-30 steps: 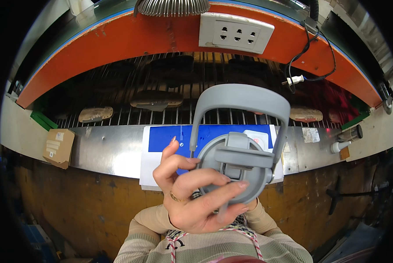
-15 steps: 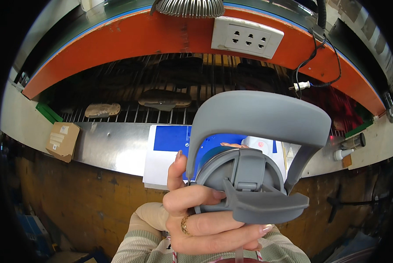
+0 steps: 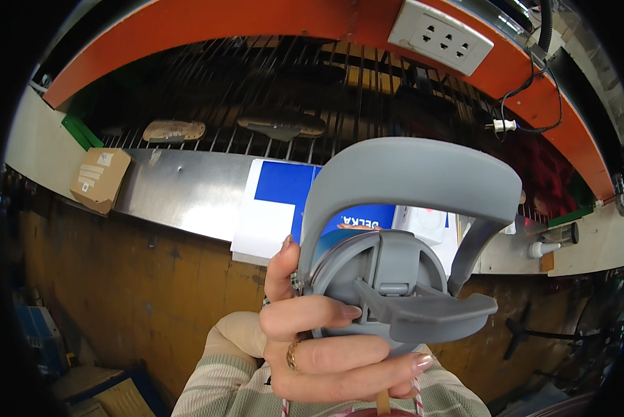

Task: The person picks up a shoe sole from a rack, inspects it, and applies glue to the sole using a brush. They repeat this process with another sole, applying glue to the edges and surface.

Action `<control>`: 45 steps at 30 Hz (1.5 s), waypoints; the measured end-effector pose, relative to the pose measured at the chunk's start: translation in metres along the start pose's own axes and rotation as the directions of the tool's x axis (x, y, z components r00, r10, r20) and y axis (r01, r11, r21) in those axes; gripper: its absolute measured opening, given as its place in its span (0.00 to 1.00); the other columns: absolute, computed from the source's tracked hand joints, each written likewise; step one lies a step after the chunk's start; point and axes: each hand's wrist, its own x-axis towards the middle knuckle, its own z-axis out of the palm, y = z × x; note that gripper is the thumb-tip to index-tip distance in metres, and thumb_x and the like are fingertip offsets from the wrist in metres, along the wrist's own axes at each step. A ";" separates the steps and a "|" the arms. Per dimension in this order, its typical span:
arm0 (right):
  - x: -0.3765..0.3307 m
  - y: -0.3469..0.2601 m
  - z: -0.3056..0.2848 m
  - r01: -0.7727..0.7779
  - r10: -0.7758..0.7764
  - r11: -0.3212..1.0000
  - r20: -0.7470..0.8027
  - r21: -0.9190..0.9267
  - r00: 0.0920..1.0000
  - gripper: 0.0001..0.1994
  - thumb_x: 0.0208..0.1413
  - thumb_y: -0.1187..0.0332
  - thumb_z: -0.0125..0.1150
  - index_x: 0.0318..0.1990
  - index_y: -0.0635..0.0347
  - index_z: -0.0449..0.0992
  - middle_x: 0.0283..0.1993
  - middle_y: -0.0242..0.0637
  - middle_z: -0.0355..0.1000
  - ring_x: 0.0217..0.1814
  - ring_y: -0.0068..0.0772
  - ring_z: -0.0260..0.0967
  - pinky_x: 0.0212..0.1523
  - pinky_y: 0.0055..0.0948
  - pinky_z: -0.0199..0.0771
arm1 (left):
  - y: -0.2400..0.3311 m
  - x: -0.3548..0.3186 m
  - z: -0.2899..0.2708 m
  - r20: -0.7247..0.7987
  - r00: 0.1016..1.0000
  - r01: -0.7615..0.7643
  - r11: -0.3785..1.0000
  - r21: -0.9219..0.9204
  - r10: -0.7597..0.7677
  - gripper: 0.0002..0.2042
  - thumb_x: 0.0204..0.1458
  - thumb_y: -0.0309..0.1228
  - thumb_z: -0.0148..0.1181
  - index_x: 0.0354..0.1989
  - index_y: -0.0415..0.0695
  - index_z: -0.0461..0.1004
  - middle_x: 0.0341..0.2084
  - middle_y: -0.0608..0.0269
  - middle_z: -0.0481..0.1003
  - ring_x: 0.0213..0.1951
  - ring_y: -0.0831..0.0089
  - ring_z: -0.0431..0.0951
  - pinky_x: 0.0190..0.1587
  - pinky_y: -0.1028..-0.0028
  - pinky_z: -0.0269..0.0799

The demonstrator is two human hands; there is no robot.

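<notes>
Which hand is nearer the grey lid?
Left hand: its fingers touch the lid. Right hand: mostly hidden behind the cup, fingers showing past its far side.

Single head view: left fisheye of head-worn side-by-side pair, upright, unmirrored. Faces steeply down and forward past striped sweater [image 3: 211,386] at lower edge. Grey-lidded cup [image 3: 398,260] close to lens; metal bench [image 3: 183,194] farther off, edges bowed.

The lid [image 3: 397,267] is matt plastic, the ledge [image 3: 180,194] shiny metal.
</notes>
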 end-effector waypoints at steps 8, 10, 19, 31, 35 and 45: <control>-0.032 -0.008 -0.003 -0.021 0.032 0.999 0.263 -0.043 0.964 0.31 0.56 0.70 0.65 0.64 0.63 0.56 0.62 0.49 0.63 0.63 0.37 0.66 0.64 0.34 0.68 | 0.009 -0.023 -0.034 0.024 1.000 -0.004 1.000 0.007 0.004 0.16 0.59 0.54 0.52 0.21 0.66 0.70 0.19 0.89 0.62 0.37 0.81 0.63 0.70 0.54 0.48; -0.045 -0.010 0.001 -0.089 0.080 0.996 0.221 0.029 0.972 0.30 0.57 0.70 0.64 0.64 0.64 0.56 0.62 0.48 0.64 0.62 0.37 0.66 0.64 0.34 0.68 | 0.013 -0.027 -0.044 0.044 0.999 0.004 1.000 -0.011 -0.004 0.15 0.58 0.55 0.52 0.22 0.66 0.71 0.20 0.89 0.64 0.37 0.80 0.63 0.70 0.54 0.48; -0.057 -0.019 0.008 -0.112 0.109 0.994 0.238 -0.003 0.965 0.32 0.55 0.69 0.66 0.64 0.65 0.56 0.61 0.46 0.64 0.61 0.36 0.67 0.62 0.33 0.71 | 0.026 -0.028 -0.055 -0.007 1.000 -0.026 0.999 0.030 0.026 0.13 0.55 0.54 0.57 0.22 0.67 0.74 0.19 0.89 0.65 0.37 0.79 0.64 0.68 0.52 0.52; 0.011 -0.025 0.013 -0.156 0.172 0.985 0.366 -0.073 0.915 0.33 0.49 0.73 0.70 0.62 0.66 0.60 0.59 0.42 0.67 0.58 0.34 0.69 0.60 0.34 0.71 | 0.033 -0.030 -0.057 -0.085 0.987 0.134 0.991 -0.016 -0.135 0.08 0.52 0.48 0.63 0.23 0.65 0.79 0.19 0.88 0.66 0.36 0.82 0.66 0.68 0.52 0.54; 0.022 -0.011 0.025 -0.167 0.209 0.977 0.445 -0.132 0.871 0.33 0.49 0.73 0.70 0.62 0.65 0.61 0.58 0.42 0.67 0.58 0.34 0.69 0.60 0.34 0.71 | 0.027 -0.028 -0.064 -0.150 0.962 0.230 0.973 0.003 -0.227 0.11 0.55 0.48 0.61 0.21 0.64 0.78 0.19 0.87 0.65 0.37 0.81 0.66 0.69 0.51 0.53; 0.033 0.017 0.051 -0.176 0.252 0.965 0.491 -0.195 0.834 0.33 0.48 0.74 0.70 0.62 0.65 0.61 0.58 0.42 0.67 0.57 0.34 0.69 0.60 0.34 0.71 | -0.002 -0.019 -0.090 -0.215 0.934 0.303 0.952 0.051 -0.286 0.15 0.59 0.50 0.57 0.20 0.64 0.77 0.20 0.87 0.65 0.38 0.80 0.67 0.70 0.49 0.51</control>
